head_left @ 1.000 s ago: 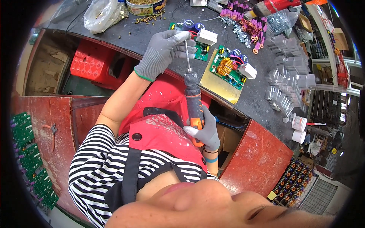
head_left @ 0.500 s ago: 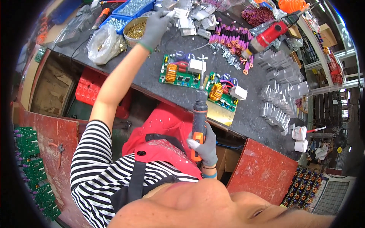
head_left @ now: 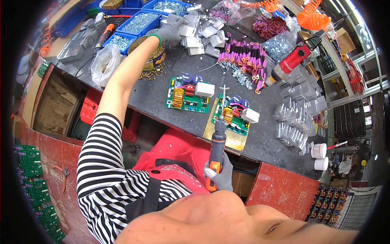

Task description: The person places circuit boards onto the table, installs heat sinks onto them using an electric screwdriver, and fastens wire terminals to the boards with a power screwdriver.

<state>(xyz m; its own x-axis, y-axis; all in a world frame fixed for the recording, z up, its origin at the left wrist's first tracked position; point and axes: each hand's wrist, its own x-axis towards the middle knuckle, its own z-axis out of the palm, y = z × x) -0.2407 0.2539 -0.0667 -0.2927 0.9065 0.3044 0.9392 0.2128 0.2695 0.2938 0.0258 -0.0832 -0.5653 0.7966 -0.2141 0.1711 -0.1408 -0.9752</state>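
Note:
My right hand (head_left: 221, 177), in a grey glove, grips a black-and-orange power screwdriver (head_left: 218, 148). Its long thin bit points away from me, over a green circuit board (head_left: 242, 127) with a copper coil, which lies on a brass-coloured plate (head_left: 209, 129). To the left lies a similar circuit board (head_left: 199, 106). My left hand (head_left: 172, 31), also gloved, reaches to the far side with fingers stretched toward a pile of silver finned heat sinks (head_left: 195, 40); whether it touches one is unclear. Under that wrist stands a round tin of brass screws (head_left: 159, 52).
Blue bins (head_left: 140, 23) of small metal parts stand at the far left, near a clear plastic bag (head_left: 105, 61). Purple-and-black cable pieces (head_left: 243, 55) lie behind the boards. A red power tool (head_left: 293, 61) and stacked heat sinks (head_left: 294, 118) are at right, with two white tubs (head_left: 320, 151).
My left hand has moved from above the screw tin to the heat sink pile. The screwdriver's bit now passes over the right board instead of between the two boards.

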